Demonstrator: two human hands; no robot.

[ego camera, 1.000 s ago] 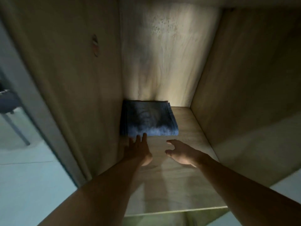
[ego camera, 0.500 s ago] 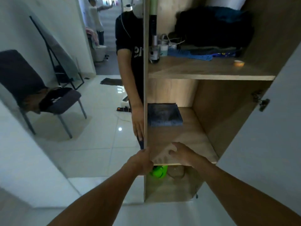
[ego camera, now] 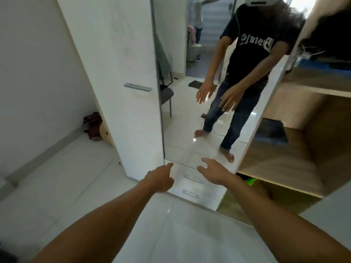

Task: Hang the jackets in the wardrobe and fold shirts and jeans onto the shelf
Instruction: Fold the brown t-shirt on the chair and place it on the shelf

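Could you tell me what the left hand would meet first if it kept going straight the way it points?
Probably the mirror door: the left hand points at its lower edge, though depth is unclear.

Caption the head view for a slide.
Both hands empty, left hand and right hand reach toward the wardrobe's mirror door; folded jeans lie on the shelf.

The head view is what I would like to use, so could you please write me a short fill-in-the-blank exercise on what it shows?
1. The folded jeans lie on a wooden ____ inside the wardrobe.
2. Both the left hand and the right hand hold ____.
3. The person's reflection shows in the ____ on the wardrobe front.
4. The grey handle sits on the white ____.

Missing words: shelf; nothing; mirror; door
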